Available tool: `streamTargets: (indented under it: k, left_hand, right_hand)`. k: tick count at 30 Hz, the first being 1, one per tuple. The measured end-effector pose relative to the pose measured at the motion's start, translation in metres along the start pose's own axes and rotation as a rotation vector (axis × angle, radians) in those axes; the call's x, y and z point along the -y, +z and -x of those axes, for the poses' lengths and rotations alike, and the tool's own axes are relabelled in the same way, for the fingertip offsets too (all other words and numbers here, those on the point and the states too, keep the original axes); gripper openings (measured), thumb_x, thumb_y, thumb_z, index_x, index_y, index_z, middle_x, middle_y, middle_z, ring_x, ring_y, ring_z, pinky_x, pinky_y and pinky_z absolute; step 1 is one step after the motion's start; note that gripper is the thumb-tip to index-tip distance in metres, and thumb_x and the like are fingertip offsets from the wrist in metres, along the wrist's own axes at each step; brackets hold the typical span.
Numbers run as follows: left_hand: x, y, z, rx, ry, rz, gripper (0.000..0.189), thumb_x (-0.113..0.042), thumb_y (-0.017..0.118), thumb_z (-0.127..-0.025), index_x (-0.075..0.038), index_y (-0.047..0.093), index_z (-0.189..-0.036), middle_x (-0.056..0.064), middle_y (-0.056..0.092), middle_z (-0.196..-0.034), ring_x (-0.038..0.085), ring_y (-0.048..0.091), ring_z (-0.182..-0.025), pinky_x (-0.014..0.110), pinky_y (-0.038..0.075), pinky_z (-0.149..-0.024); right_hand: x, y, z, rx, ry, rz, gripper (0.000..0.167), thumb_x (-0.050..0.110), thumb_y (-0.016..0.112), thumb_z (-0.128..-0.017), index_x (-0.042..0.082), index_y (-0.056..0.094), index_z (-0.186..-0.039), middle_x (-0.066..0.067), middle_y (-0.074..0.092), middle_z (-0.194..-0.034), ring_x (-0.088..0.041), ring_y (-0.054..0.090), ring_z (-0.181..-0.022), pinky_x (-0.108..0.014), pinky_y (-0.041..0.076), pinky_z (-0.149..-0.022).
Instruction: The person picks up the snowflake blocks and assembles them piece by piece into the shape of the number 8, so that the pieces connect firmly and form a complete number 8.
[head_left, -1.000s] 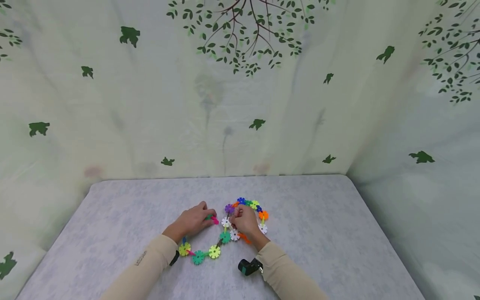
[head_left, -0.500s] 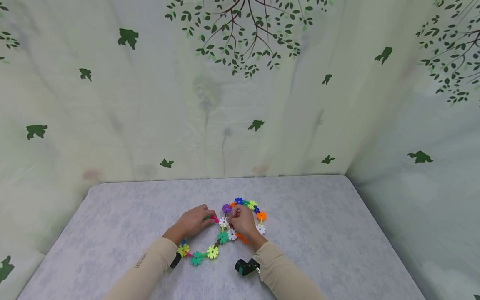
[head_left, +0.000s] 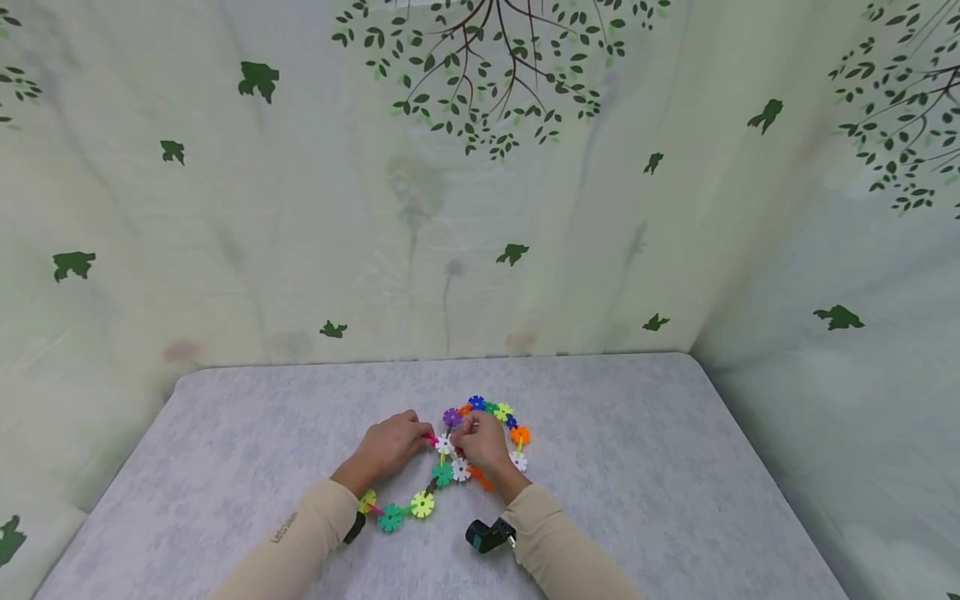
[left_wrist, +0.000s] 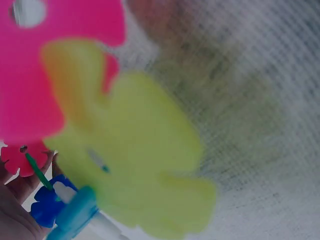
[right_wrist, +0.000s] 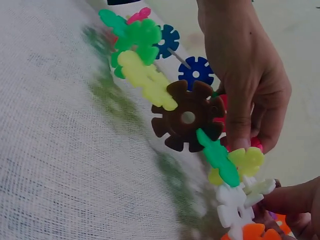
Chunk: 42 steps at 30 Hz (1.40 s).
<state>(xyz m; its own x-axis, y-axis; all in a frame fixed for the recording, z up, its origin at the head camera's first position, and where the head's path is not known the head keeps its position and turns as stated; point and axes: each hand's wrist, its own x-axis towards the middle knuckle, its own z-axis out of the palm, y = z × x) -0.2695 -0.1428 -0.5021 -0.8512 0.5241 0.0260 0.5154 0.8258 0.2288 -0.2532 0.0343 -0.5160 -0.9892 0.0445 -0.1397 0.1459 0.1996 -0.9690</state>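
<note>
A chain of colourful plastic snowflake discs lies in two joined loops in the head view, with a brown disc (right_wrist: 187, 117), green disc (head_left: 390, 517) and yellow disc (head_left: 422, 504) along its near side. My left hand (head_left: 388, 447) pinches a pink disc (head_left: 431, 438) at the left loop's end. That disc sits right beside a white disc (head_left: 444, 443), which my right hand (head_left: 483, 446) pinches from the other side. Whether their slots interlock cannot be seen. Close to the left wrist camera hang a blurred yellow disc (left_wrist: 130, 155) and a blue disc (left_wrist: 46, 207).
The right loop runs behind my right hand through a purple disc (head_left: 452, 417), a blue disc (head_left: 477, 402) and an orange disc (head_left: 520, 434). A black wrist camera (head_left: 487, 536) hangs beside the right forearm. Leaf-printed cloth (head_left: 585, 275) rises behind the grey table (head_left: 637, 467).
The gap between the pink and white discs has closed as my left hand moved slightly right. My right hand keeps its pinch, and the head view has shifted a little.
</note>
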Motion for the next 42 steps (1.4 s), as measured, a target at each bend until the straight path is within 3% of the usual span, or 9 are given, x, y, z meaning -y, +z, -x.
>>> streamTargets:
  k: [4,7,13,18,24,31,34,39,42]
  left_hand:
    - [-0.004,0.000,0.001,-0.051,0.023,-0.042,0.006,-0.018,0.068,-0.090,-0.020,0.071,-0.095,0.000,0.055,-0.085,0.015,0.052,-0.074,0.033,0.052,-0.059]
    - [-0.008,0.001,0.001,-0.104,0.020,-0.052,0.006,-0.015,0.070,-0.088,-0.019,0.071,-0.092,0.001,0.055,-0.084,0.017,0.052,-0.073,0.034,0.050,-0.056]
    - [-0.017,0.004,0.002,-0.173,-0.049,-0.031,0.006,-0.013,0.071,-0.087,-0.017,0.072,-0.092,0.003,0.053,-0.082,0.018,0.049,-0.072,0.033,0.048,-0.054]
    - [-0.020,0.005,0.004,-0.097,-0.054,-0.023,0.006,-0.019,0.067,-0.090,-0.016,0.070,-0.095,0.003,0.052,-0.083,0.017,0.049,-0.073,0.034,0.051,-0.058]
    - [-0.013,-0.007,0.006,0.022,-0.044,0.112,0.018,-0.019,0.057,-0.098,-0.011,0.068,-0.110,0.003,0.059,-0.094,0.022,0.059,-0.088,0.043,0.053,-0.081]
    - [-0.008,-0.010,0.008,0.034,-0.032,0.210,0.021,-0.013,0.056,-0.097,-0.004,0.069,-0.111,0.008,0.066,-0.098,0.028,0.061,-0.097,0.047,0.049,-0.088]
    - [-0.005,-0.010,0.010,0.056,-0.068,0.291,0.018,-0.013,0.058,-0.096,-0.005,0.070,-0.107,0.007,0.068,-0.100,0.025,0.063,-0.095,0.046,0.050,-0.088]
    - [-0.002,-0.007,0.018,0.084,-0.152,0.410,0.018,-0.019,0.062,-0.094,-0.008,0.070,-0.106,0.002,0.067,-0.094,0.013,0.058,-0.079,0.037,0.052,-0.075]
    - [-0.002,-0.002,0.024,0.076,-0.193,0.485,0.020,-0.020,0.064,-0.093,-0.007,0.070,-0.107,0.000,0.066,-0.090,0.012,0.056,-0.077,0.034,0.050,-0.071]
  right_hand:
    - [0.000,-0.002,0.000,0.028,0.026,-0.045,0.033,-0.010,0.068,-0.081,0.009,0.043,-0.070,-0.004,0.054,-0.067,-0.016,0.052,-0.057,-0.023,0.046,-0.050]
    - [0.002,-0.002,0.000,0.036,0.058,-0.067,0.035,-0.009,0.067,-0.083,0.010,0.041,-0.070,-0.004,0.053,-0.067,-0.016,0.050,-0.056,-0.022,0.041,-0.047]
    - [0.004,0.000,-0.002,0.007,0.053,-0.126,0.042,-0.011,0.066,-0.083,0.013,0.034,-0.069,-0.003,0.040,-0.064,-0.016,0.044,-0.054,-0.022,0.036,-0.047]
    - [0.000,0.000,-0.003,-0.010,0.034,-0.111,0.043,-0.014,0.065,-0.082,0.012,0.033,-0.069,-0.001,0.035,-0.062,-0.015,0.042,-0.053,-0.022,0.036,-0.048]
    - [-0.001,-0.003,-0.002,0.014,0.015,-0.094,0.040,-0.012,0.066,-0.083,0.010,0.035,-0.071,-0.001,0.035,-0.061,-0.016,0.045,-0.053,-0.023,0.037,-0.046]
    - [0.000,-0.006,-0.007,0.055,-0.031,0.025,0.039,-0.010,0.068,-0.082,0.011,0.038,-0.068,-0.001,0.040,-0.062,-0.015,0.047,-0.055,-0.023,0.045,-0.053]
    - [0.002,-0.009,-0.012,0.131,-0.083,0.139,0.037,-0.006,0.072,-0.081,0.011,0.041,-0.068,0.001,0.044,-0.062,-0.013,0.045,-0.055,-0.022,0.043,-0.053]
    - [0.009,-0.013,-0.026,0.299,-0.159,0.297,0.036,-0.003,0.074,-0.080,0.010,0.043,-0.068,0.001,0.047,-0.062,-0.011,0.048,-0.054,-0.020,0.038,-0.048]
    - [0.016,-0.014,-0.035,0.394,-0.191,0.397,0.037,-0.001,0.076,-0.080,0.010,0.044,-0.066,0.002,0.049,-0.063,-0.011,0.048,-0.056,-0.021,0.036,-0.048]
